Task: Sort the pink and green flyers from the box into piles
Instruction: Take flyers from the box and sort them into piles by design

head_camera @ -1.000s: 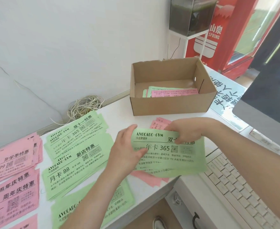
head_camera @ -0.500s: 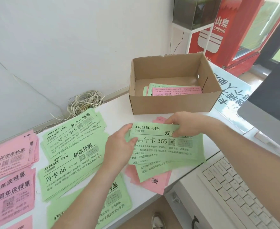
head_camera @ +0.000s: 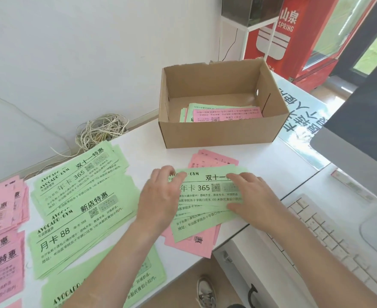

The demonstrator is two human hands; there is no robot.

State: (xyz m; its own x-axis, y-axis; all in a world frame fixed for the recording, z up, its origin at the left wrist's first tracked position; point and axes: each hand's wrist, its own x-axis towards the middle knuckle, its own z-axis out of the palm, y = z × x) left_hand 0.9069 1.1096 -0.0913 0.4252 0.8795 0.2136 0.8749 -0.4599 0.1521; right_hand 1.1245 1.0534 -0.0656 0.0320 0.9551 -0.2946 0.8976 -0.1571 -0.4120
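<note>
Left hand (head_camera: 161, 196) and right hand (head_camera: 251, 196) press flat, fingers spread, on loose green flyers (head_camera: 207, 210) fanned over pink flyers (head_camera: 189, 243) overhanging the desk (head_camera: 147, 138) front edge, where a nudge could spill them.

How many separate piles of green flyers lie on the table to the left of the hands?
3: the 365 pile at the back, the 88 pile before it, and a third pile nearest, partly hidden by the left arm.
</note>
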